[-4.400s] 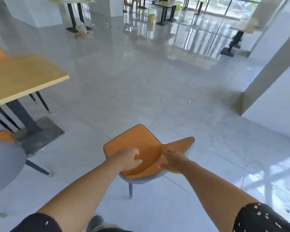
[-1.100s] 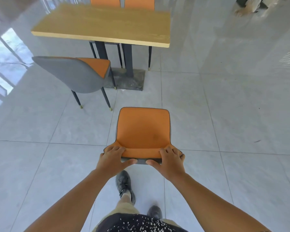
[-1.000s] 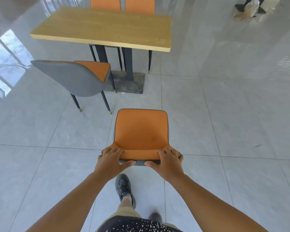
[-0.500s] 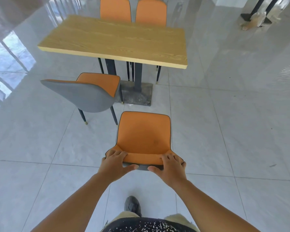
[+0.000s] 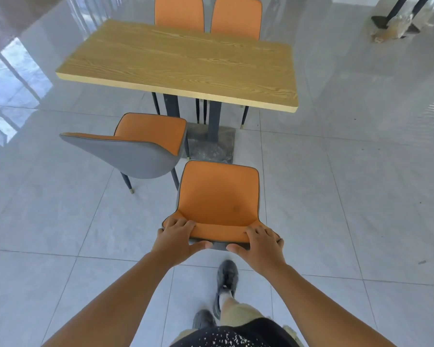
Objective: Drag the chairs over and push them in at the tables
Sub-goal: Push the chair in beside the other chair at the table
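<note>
An orange chair with a grey shell (image 5: 218, 196) stands in front of me, its seat pointing at the wooden table (image 5: 186, 61). My left hand (image 5: 178, 240) grips the left end of its backrest top, and my right hand (image 5: 261, 242) grips the right end. Both thumbs press the grey back. The seat's front edge is a short way from the table's near edge, over the stone base (image 5: 211, 144).
A second orange and grey chair (image 5: 135, 146) stands turned sideways at the table's near left, close to my chair. Two orange chairs (image 5: 179, 12) (image 5: 236, 15) are pushed in at the far side. Another table's base (image 5: 391, 21) is far right. My feet are below the backrest.
I have turned from the open floor to face the table and moved the chair forward toward it. The table and the sideways chair are now much closer. Both hands kept their grip.
</note>
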### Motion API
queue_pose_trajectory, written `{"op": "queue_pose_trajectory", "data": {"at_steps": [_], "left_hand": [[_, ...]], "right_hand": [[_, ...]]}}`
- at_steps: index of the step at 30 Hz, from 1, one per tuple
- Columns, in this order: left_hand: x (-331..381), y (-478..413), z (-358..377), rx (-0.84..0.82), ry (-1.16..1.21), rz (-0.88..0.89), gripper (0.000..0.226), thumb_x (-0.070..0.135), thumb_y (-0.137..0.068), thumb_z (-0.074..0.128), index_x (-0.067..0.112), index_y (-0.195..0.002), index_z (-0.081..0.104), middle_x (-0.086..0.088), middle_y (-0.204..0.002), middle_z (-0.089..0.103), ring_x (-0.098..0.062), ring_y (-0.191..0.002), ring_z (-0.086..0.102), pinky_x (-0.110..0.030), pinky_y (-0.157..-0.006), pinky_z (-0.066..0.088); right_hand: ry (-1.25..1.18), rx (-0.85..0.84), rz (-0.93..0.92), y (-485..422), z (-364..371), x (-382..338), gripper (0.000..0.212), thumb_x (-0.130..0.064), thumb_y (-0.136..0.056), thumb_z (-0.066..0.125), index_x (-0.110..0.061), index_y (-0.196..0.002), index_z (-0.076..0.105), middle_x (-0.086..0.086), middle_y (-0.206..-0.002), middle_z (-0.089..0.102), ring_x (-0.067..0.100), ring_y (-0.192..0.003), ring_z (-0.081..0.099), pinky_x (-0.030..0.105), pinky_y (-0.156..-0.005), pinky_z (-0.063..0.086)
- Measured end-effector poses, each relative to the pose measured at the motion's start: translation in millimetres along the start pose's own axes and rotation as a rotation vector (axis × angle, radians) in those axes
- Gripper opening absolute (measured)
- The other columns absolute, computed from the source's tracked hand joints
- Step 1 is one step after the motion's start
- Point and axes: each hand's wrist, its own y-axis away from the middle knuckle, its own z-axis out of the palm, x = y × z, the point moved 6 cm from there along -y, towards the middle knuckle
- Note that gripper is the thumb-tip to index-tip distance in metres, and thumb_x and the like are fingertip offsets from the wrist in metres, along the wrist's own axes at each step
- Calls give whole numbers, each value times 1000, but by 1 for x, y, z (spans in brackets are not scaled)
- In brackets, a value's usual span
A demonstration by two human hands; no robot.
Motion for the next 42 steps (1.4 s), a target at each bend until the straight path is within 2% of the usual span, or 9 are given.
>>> {"op": "queue_pose_trajectory", "data": {"at_steps": [4, 9, 17, 23, 28, 32, 42], "left_hand": [[-9, -31, -12, 24, 5, -4, 85, 95, -71, 34, 31, -125, 52, 9, -138, 49, -24, -135, 36, -52, -101, 45], [-17, -79, -31, 23, 13, -15, 84, 95, -72, 36, 33, -126, 51, 11, -138, 48, -22, -134, 35, -52, -101, 44], [-31, -155, -68, 21, -4, -24, 89, 94, -72, 35, 34, -136, 47, 11, -145, 46, -22, -139, 33, -51, -104, 43], [-38, -199, -87, 23, -6, -15, 93, 95, -72, 34, 33, -139, 47, 10, -146, 46, -22, -139, 32, -50, -104, 40], [-45, -225, -99, 14, -13, 0, 99, 98, -67, 25, 32, -136, 48, 10, -144, 47, -23, -138, 33, -49, -103, 39], [-51, -248, -112, -12, -3, 11, 97, 97, -68, 28, 31, -137, 48, 10, -143, 48, -22, -139, 31, -49, -103, 38], [-59, -295, -135, -22, 27, 53, 97, 98, -68, 28, 32, -136, 49, 9, -138, 51, -20, -134, 35, -50, -102, 37]], "right_hand": [[-6, 33, -17, -33, -13, -4, 104, -102, -58, 6, -34, -123, 50, -7, -137, 48, 23, -133, 37, 56, -103, 32], [1, 52, -28, -84, -33, -5, 100, -103, -59, 9, -34, -119, 50, -7, -133, 50, 22, -131, 38, 53, -101, 34], [5, 60, -15, -165, -62, -13, 102, -103, -60, 8, -35, -124, 50, -8, -137, 49, 22, -134, 37, 60, -106, 32], [-10, 75, -3, -208, -76, -14, 99, -103, -62, 12, -35, -122, 51, -10, -135, 51, 21, -130, 40, 58, -104, 34], [-9, 80, 16, -232, -87, -19, 106, -104, -59, 7, -36, -128, 49, -12, -139, 49, 20, -132, 39, 56, -105, 34], [-23, 71, 31, -252, -100, -26, 112, -104, -55, 4, -34, -129, 51, -11, -139, 49, 20, -132, 40, 53, -105, 33], [-43, 53, 64, -293, -121, -32, 99, -102, -61, 17, -35, -125, 53, -12, -136, 51, 19, -130, 42, 55, -106, 32]]}}
